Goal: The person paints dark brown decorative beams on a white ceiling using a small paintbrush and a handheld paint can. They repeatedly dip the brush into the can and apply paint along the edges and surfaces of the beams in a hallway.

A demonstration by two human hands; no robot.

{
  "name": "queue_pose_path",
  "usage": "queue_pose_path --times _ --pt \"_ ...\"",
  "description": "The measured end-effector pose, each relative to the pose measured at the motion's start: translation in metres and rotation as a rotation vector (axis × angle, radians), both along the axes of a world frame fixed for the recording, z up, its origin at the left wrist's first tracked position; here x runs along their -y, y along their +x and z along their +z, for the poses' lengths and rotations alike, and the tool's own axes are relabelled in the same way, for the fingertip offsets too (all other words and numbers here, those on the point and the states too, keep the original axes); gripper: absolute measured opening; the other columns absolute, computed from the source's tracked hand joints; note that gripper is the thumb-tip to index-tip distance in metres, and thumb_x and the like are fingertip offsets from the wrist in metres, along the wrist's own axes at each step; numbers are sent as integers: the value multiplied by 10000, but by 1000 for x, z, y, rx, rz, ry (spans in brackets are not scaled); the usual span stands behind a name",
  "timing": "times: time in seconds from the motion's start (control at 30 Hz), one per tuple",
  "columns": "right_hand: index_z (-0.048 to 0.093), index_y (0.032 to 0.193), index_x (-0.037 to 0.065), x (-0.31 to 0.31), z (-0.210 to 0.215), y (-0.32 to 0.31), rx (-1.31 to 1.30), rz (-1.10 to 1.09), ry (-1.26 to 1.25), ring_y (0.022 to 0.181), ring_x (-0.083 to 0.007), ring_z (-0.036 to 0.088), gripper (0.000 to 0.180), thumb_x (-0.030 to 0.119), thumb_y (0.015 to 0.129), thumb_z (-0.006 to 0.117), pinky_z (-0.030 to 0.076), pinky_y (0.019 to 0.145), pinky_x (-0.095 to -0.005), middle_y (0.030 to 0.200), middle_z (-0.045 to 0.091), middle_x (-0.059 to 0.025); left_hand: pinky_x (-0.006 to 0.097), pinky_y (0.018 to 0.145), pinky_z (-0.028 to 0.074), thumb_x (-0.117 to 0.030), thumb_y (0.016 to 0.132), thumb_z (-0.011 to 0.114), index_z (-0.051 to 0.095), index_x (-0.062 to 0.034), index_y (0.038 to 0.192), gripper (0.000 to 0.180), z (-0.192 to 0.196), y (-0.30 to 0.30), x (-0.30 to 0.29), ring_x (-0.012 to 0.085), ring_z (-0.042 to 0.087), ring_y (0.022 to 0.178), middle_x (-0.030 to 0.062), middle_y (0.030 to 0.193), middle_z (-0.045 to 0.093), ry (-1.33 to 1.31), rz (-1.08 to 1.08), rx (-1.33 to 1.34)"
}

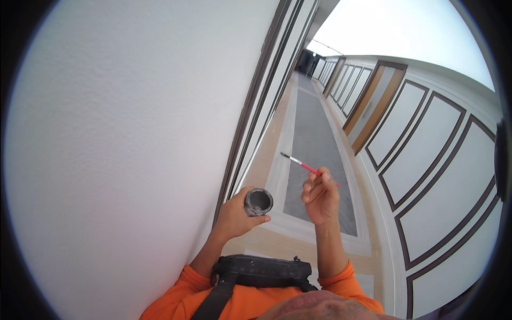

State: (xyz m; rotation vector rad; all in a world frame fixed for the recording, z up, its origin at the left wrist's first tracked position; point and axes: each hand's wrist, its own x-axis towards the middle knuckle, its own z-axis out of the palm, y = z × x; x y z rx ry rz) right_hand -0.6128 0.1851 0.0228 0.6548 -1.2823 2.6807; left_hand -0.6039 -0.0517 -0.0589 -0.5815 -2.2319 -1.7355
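Observation:
My left hand [234, 214] is wrapped round a small round paint pot [259, 201], its rim smeared dark grey and its mouth facing up. Grey paint seems to coat the inside; how full it is I cannot tell. To the right, my right hand [321, 197] pinches a thin paintbrush [301, 164] by its red handle. The brush has a silver ferrule and a dark tip, which points up and left, apart from the pot and the wall.
A white wall [133, 122] with dark trim strips [250, 101] rises close on my left. The corridor floor has a grey strip [314, 138] with pale borders. On the right, a white wall carries dark-framed panels [437, 176] and a wooden door [373, 101]. A black strap pack [261, 270] crosses my chest.

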Motion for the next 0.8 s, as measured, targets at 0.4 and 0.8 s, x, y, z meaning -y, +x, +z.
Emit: queue_pose_path --times 0.4,0.8 --pt "684 1125 -25 65 219 -27 -944 -735 507 844 -187 740 165 78 995 676 614 606 -286 992 754 -164 351 956 561 -265 693 974 575 -19 1345 803 5 6 3 253 729 1081 142 1153 738 -14 -15 -22" --pt "706 1115 17 81 230 -35 -1103 -791 656 845 -128 735 134 62 996 664 607 667 -248 964 760 -94 392 945 563 -292 704 949 598 -64 1304 732 2 5 3 323 723 1090 147 1174 729 -12 -3 -26"
